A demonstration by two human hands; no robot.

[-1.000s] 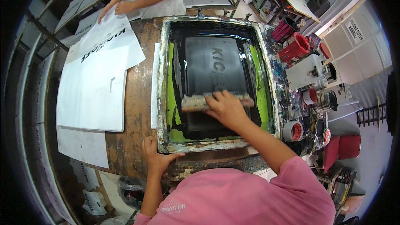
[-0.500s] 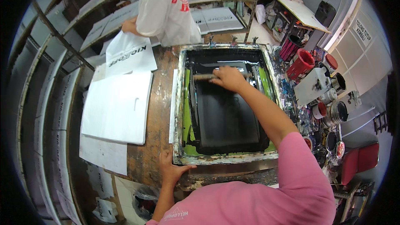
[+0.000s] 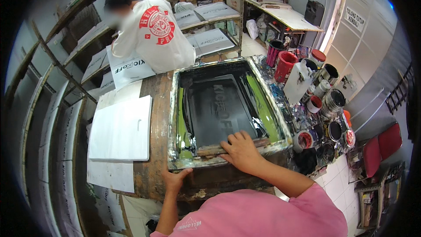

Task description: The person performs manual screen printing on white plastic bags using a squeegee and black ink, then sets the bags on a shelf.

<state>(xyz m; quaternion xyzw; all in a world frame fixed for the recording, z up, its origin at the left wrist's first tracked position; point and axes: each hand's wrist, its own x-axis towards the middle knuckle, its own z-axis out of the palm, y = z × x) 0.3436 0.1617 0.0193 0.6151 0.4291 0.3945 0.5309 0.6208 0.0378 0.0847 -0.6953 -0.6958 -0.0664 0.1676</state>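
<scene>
A screen-printing frame (image 3: pixel 172 118) with worn, paint-stained edges lies on the wooden table in front of me. Its mesh is coated in black ink, with green strips along both sides and dark lettering in the middle. My right hand (image 3: pixel 243 150) grips the squeegee (image 3: pixel 208 149), which lies across the near end of the mesh. At the near left corner, my left hand (image 3: pixel 176 180) holds the frame, thumb along its near edge and fingers partly hidden. To the left lies a stack of white sheets (image 3: pixel 119 129).
A co-worker in a white shirt (image 3: pixel 158 30) stands beyond the table, near a printed white sheet (image 3: pixel 131 68). Drying racks (image 3: pixel 66 149) line the left side. Ink cans (image 3: pixel 332 101) and a red bucket (image 3: pixel 286 66) crowd the right. A red chair (image 3: pixel 381 147) stands further right.
My right hand has drawn the squeegee from the far end of the mesh to the near end, and lettering now shows. The co-worker has turned away with the printed sheet. My view has shifted.
</scene>
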